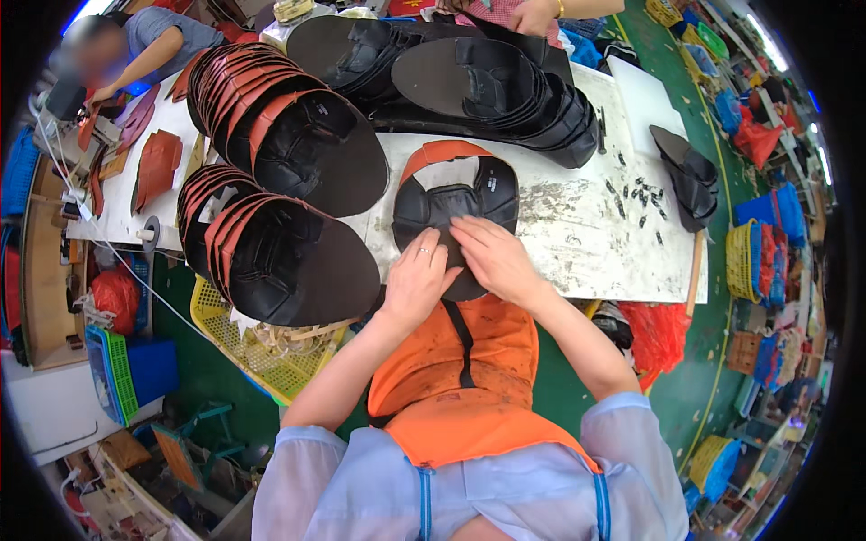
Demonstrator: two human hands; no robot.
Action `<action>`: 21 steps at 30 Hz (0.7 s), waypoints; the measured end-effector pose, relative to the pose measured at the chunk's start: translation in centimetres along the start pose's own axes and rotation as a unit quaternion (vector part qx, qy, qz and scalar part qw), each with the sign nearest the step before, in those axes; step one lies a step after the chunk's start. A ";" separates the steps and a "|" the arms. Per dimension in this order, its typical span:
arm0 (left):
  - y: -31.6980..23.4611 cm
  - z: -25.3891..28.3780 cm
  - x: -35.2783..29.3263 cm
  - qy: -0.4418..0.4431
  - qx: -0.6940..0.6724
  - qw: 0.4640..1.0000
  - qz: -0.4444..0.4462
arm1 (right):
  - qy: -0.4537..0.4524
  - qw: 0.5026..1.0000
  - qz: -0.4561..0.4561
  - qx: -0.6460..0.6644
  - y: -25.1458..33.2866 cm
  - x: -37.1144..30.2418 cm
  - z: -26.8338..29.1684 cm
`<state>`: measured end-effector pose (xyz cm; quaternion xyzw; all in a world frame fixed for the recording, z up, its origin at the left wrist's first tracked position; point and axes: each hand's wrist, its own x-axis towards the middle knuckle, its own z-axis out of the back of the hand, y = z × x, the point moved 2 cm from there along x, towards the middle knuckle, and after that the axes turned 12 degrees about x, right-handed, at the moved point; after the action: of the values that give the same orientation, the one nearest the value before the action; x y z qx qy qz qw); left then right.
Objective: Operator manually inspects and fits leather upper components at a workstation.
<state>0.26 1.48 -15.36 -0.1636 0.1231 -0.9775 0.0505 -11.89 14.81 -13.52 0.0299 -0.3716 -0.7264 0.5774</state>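
Note:
A ring-shaped black leather piece [410, 204] with a rust-brown band along its far edge lies in front of me on the white table. My left hand [419, 273] rests on its near black part, fingers extended and close together, a ring on one finger. Beside it my right hand [494, 257] lies flat on the same part, fingers stretched out toward the middle. Both hands press on the surface without gripping it. To the left are two nested stacks of similar pieces, a farther stack [338, 167] and a nearer stack [311, 270].
More black pieces [465, 77] are piled at the far side. Small dark bits [636, 200] lie scattered on the white table [559, 257], near a folded black piece [690, 180]. A yellow basket [262, 352] stands below the left edge. Two other people work across the table.

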 end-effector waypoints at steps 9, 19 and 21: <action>0.2 3.5 -1.3 0.062 0.086 0.990 -0.092 | -0.236 0.940 -0.190 0.158 -0.5 -3.5 6.8; 4.6 4.5 5.6 0.015 0.204 0.940 -0.273 | -0.152 0.969 -0.194 0.001 -0.8 -4.3 4.5; 3.7 4.1 6.9 0.045 0.216 0.929 -0.297 | -0.147 0.963 -0.227 0.024 -2.3 -4.4 3.9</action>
<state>-4.64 -3.99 -10.45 -0.1341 -0.1435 -0.9570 -0.2135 -14.17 20.72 -13.71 0.0205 -0.4529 -0.8257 0.3357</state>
